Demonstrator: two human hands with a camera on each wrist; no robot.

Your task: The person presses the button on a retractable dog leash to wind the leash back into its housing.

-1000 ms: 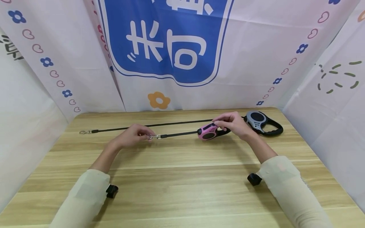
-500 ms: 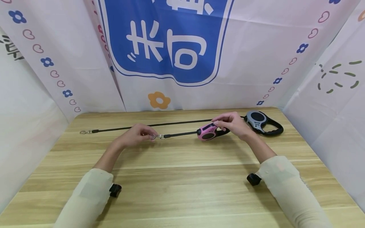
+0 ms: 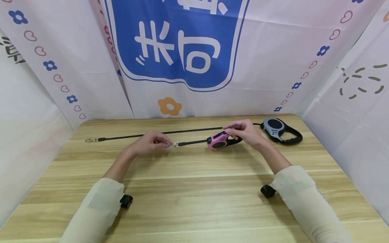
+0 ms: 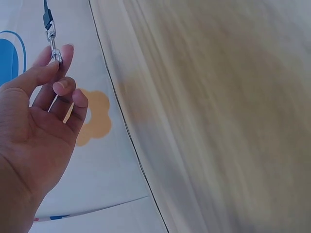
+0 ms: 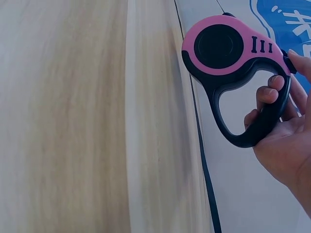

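My right hand [image 5: 286,126] grips the black handle of a pink retractable dog leash [image 5: 218,46], its fingers through the loop and the thumb at the black button on top. A short black strap [image 3: 194,143] runs from the pink case to a silver snap hook [image 4: 52,43]. My left hand [image 3: 152,144] pinches that hook between thumb and fingers, and its other fingers curl loosely in the left wrist view. The strap looks fairly straight between the two hands.
Behind lies a grey retractable leash [image 3: 274,127] with a black handle, at the table's back right. Its black strap [image 3: 188,130] stretches left along the table [image 3: 194,202] to a metal snap hook [image 3: 91,140]. A printed cloth [image 3: 146,98] hangs at the back edge.
My left hand has moved right with the snap hook, and the pink leash in my right hand has shifted slightly left. The strap between them has become shorter.
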